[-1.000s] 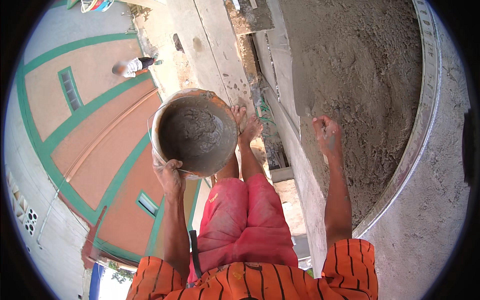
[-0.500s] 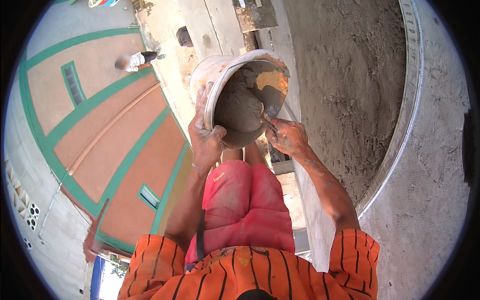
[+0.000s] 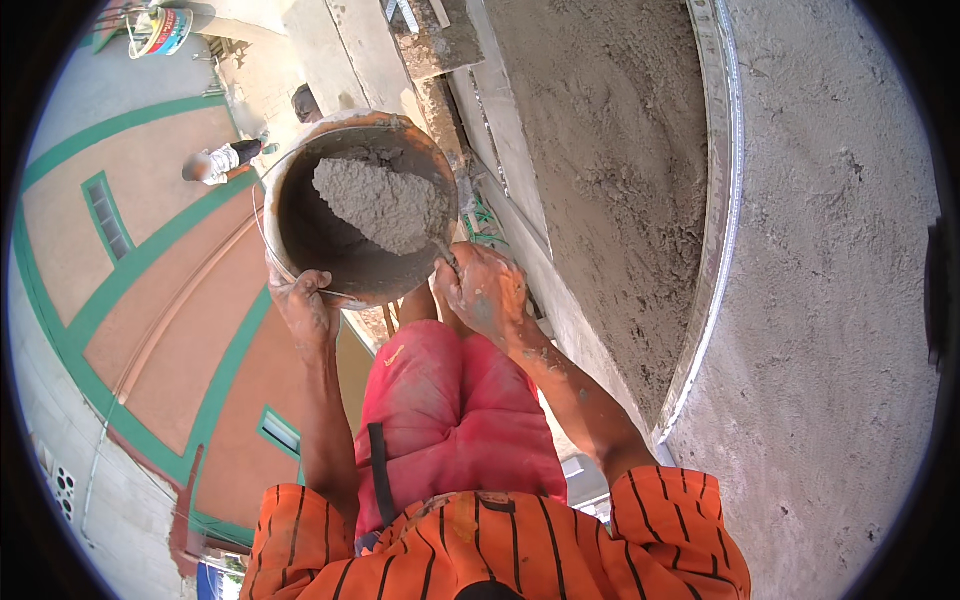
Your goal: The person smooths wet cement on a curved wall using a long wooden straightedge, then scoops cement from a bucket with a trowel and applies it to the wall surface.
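Observation:
My left hand (image 3: 305,302) grips the lower left rim of a round bucket (image 3: 298,215), with the thumb over the edge. Inside, the bucket's wall is smeared with wet mortar, and its mouth faces up toward me. My right hand (image 3: 487,292) is closed round the handle of a trowel (image 3: 446,254) at the bucket's right edge. A thick heap of grey mortar (image 3: 385,205) lies on the trowel, hiding its blade, within the bucket's mouth. How much mortar is at the bottom is hard to see in the shadow.
To my right runs a wall with a dark, wet mortar panel (image 3: 610,180), bordered by a pale curved strip (image 3: 722,220). Far below on the left are a person (image 3: 218,163) and a green-trimmed building (image 3: 170,330). Another bucket (image 3: 165,32) hangs at upper left.
The bucket has moved left and turned its mouth more toward me. The trowel, earlier down in the mortar, now carries a heap. The view has shifted to the right.

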Tool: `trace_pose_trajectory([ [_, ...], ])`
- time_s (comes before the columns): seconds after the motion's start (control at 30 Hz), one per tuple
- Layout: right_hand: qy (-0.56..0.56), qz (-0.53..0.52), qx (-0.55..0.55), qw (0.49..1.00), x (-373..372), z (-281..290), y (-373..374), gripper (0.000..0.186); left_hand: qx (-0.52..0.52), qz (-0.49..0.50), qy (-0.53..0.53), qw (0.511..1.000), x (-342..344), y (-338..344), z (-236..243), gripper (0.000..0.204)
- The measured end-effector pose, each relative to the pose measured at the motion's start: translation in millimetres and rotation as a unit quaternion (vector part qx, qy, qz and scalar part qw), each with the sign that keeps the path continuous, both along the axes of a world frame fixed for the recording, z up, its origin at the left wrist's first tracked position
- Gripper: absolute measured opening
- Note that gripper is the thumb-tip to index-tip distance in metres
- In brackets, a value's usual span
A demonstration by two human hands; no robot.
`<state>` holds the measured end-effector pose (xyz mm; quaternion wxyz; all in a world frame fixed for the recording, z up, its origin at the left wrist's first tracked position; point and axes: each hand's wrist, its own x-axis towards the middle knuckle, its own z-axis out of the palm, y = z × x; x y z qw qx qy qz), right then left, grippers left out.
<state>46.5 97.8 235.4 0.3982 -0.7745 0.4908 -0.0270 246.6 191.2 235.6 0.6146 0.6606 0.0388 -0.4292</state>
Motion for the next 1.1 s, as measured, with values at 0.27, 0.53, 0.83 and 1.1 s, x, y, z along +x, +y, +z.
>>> trace_pose_trajectory([
  [0.27, -0.179, -0.133, 0.626, 0.747, -84.0, -30.4, -22.3, 0.029, 0.11, 0.038, -0.047, 0.992, -7.7, 52.9, 24.4, 0.072],
  [0.53, -0.051, -0.347, 0.345, 0.87, -230.5, 55.8, 8.4, 0.025, 0.138, 0.023, -0.026, 0.99, -35.7, 121.9, 30.2, 0.071],
  [0.83, 0.18, -0.22, 0.098, 0.954, -255.4, -233.8, 0.3, 0.035, 0.078, 0.025, 0.023, 0.996, -77.5, 117.0, 14.3, 0.073],
  [1.1, 0.131, -0.281, 0.033, 0.95, -222.0, -50.4, -16.5, 0.038, 0.017, 0.017, 0.017, 1.0, -115.5, 92.6, 29.1, 0.073],
])
